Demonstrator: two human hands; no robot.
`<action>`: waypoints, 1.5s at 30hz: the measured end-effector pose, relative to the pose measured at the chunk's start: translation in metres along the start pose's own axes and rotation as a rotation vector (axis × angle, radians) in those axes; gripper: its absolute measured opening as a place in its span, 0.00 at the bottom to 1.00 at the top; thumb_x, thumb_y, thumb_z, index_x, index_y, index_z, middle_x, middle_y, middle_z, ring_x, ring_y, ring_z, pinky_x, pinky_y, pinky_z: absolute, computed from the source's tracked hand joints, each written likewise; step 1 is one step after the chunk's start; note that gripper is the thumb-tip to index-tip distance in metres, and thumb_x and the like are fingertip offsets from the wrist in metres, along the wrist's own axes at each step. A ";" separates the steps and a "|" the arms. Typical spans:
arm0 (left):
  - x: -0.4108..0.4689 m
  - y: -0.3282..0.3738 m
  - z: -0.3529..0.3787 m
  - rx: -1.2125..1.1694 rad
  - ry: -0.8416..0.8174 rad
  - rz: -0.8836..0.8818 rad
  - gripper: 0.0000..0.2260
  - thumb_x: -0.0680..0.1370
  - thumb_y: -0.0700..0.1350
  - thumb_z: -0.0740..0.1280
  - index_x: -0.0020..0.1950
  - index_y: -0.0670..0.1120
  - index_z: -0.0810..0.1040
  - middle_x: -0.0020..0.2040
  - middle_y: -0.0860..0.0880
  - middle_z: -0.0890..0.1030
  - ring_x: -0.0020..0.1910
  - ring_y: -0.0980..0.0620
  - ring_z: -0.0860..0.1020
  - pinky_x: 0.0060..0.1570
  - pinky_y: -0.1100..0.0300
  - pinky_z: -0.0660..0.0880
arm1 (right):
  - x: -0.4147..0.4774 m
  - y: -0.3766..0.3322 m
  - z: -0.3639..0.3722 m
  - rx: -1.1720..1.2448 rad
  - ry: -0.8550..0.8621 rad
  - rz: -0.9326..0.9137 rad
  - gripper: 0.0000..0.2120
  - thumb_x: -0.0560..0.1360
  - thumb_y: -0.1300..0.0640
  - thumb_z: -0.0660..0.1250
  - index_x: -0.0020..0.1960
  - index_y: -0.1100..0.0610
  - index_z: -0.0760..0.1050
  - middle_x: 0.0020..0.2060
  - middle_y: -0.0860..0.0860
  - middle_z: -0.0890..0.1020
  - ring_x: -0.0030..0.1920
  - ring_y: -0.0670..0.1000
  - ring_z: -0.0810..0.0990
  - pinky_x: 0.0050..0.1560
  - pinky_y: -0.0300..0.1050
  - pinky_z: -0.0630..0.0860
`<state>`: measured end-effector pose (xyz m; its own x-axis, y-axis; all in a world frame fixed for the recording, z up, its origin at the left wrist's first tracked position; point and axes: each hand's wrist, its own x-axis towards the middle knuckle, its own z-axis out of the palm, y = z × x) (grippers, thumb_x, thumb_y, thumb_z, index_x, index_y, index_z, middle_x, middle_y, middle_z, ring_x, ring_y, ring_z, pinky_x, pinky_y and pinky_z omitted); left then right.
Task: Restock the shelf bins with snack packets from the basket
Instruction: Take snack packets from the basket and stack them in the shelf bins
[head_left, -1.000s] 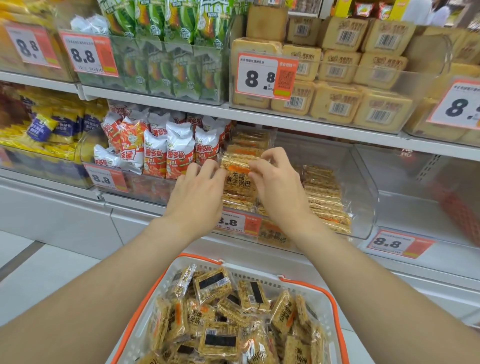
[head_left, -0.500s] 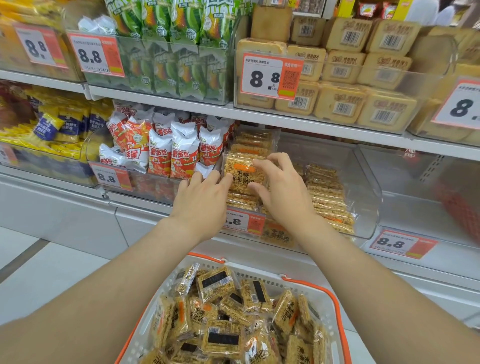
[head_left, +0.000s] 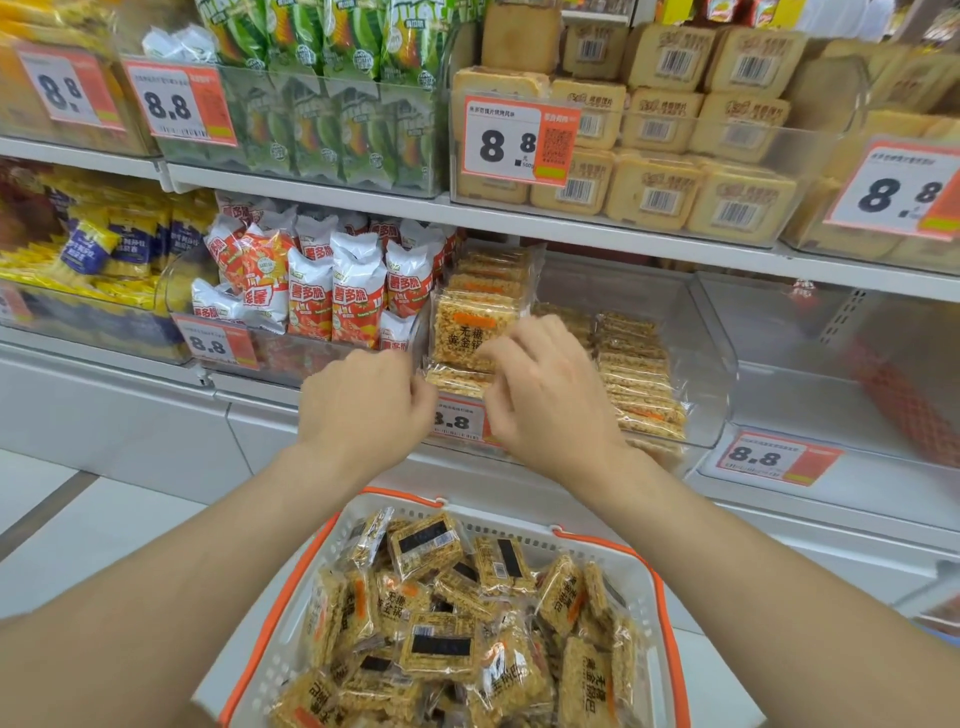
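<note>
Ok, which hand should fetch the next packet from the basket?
Left, probably: the right hand seems to pinch the front packet in the bin; the left hand curls beside it, apparently empty.

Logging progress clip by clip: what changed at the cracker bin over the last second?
Both hands drew back and down toward the front edge of the clear bin, fingers curling: left hand beside the front packet, low on its left; right hand overlapping its right edge; grip unclear. That packet now stands upright, face out. The basket and its load stayed put.
</note>
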<state>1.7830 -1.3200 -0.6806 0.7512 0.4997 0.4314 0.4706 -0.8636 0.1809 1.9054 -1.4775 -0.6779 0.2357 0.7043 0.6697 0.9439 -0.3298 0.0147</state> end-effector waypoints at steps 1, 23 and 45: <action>-0.003 -0.003 -0.001 0.035 -0.091 -0.074 0.15 0.80 0.53 0.62 0.36 0.47 0.70 0.32 0.49 0.72 0.33 0.42 0.74 0.34 0.55 0.70 | -0.004 -0.006 -0.004 0.016 -0.051 -0.052 0.10 0.76 0.61 0.62 0.51 0.59 0.82 0.45 0.53 0.80 0.46 0.54 0.76 0.45 0.48 0.73; -0.087 -0.033 0.128 0.795 -1.337 0.398 0.28 0.86 0.40 0.61 0.85 0.49 0.59 0.79 0.43 0.67 0.72 0.43 0.73 0.64 0.50 0.76 | -0.028 -0.062 0.034 -0.090 -0.747 -0.134 0.19 0.80 0.55 0.62 0.35 0.53 0.58 0.32 0.50 0.66 0.33 0.57 0.72 0.34 0.46 0.66; -0.020 -0.018 0.036 -0.560 -0.879 0.208 0.20 0.80 0.41 0.74 0.43 0.47 0.62 0.43 0.45 0.71 0.40 0.47 0.83 0.42 0.46 0.84 | -0.028 -0.037 0.006 0.181 -0.805 0.365 0.11 0.75 0.58 0.64 0.57 0.58 0.76 0.44 0.54 0.79 0.46 0.58 0.81 0.43 0.55 0.83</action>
<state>1.7764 -1.3123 -0.7246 0.9684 0.0181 -0.2488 0.1819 -0.7337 0.6547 1.8652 -1.4807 -0.7016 0.5539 0.8247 -0.1141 0.7846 -0.5629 -0.2597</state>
